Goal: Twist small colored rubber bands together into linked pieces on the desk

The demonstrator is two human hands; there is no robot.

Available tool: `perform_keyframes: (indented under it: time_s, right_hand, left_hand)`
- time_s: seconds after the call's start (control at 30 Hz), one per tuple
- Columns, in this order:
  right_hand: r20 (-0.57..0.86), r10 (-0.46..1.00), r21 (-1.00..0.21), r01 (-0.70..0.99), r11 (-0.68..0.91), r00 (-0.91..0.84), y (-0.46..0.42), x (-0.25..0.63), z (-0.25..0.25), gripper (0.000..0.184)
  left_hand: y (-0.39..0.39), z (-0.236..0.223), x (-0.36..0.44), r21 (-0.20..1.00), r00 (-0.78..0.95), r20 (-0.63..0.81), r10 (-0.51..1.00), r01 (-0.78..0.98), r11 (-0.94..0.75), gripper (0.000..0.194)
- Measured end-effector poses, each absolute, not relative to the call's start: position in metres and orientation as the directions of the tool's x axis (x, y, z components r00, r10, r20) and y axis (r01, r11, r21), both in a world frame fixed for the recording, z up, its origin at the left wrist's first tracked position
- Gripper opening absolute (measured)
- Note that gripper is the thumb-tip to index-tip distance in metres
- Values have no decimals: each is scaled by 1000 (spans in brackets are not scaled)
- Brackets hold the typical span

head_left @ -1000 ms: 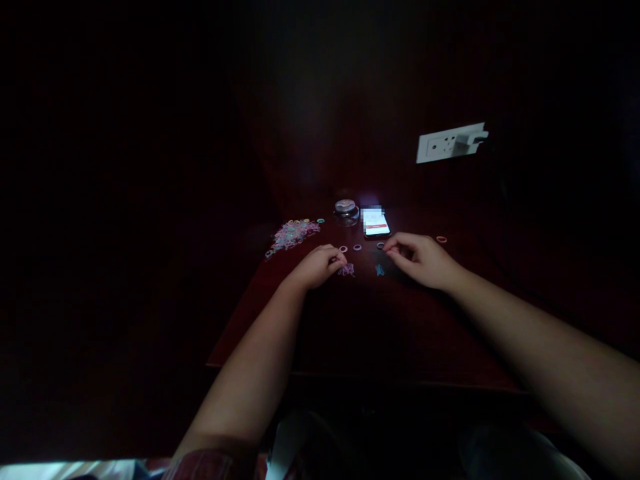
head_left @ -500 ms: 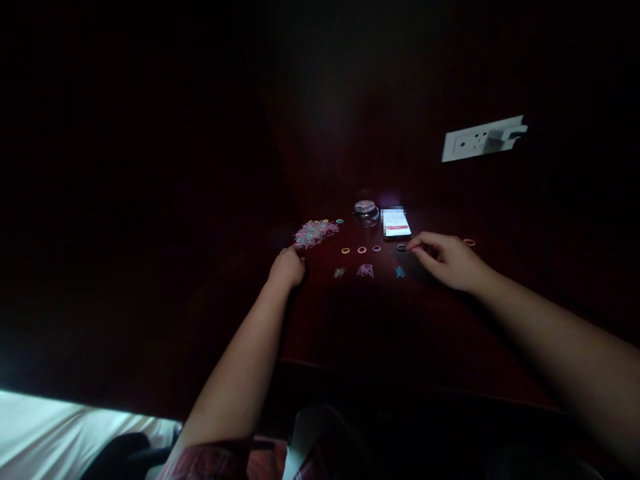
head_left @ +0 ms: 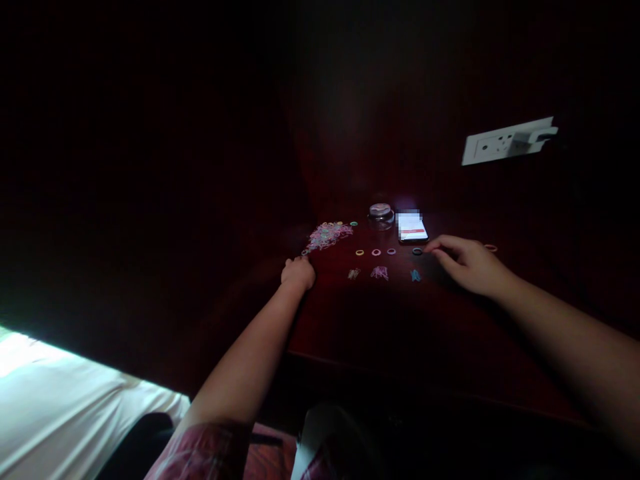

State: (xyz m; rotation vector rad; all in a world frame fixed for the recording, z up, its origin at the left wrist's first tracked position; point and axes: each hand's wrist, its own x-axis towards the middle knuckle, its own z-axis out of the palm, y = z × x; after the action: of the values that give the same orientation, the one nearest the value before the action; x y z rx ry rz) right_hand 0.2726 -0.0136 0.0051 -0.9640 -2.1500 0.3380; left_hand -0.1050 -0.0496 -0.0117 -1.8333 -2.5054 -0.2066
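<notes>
My left hand rests on the dark table with its fingers curled, at the near left edge of a pile of small, thin, mixed-colour pieces. A small pale loop lies by its fingertips. My right hand has thumb and forefinger drawn together in a pinch, just right of a dark ring; anything between them is too small to make out. Left of that ring lie a purple ring, a pink ring and a yellow ring.
Nearer me are small heaps: yellowish, purple and blue. Behind stand a clear lidded jar and a lit phone. An orange ring lies beyond my right hand. A wall socket holds a plug.
The view has swung a little left, so the table things appear further right. My left fingers sit slightly nearer me, off the pile's edge. The right hand stays beside the dark ring.
</notes>
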Motion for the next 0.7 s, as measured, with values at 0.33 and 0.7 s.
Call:
perform_keyframes:
  time_s: [0.33,0.7]
  right_hand:
    - [538,723,-512,513,689,-434,-14,270,4,21]
    - [509,746,-613,427,665,-429,-17,262,0,20]
  left_hand:
    - [-41,4,-109,412,-338,244,909,885,218,16]
    - [-30,28,36,765,111,562,820,308,-566,19]
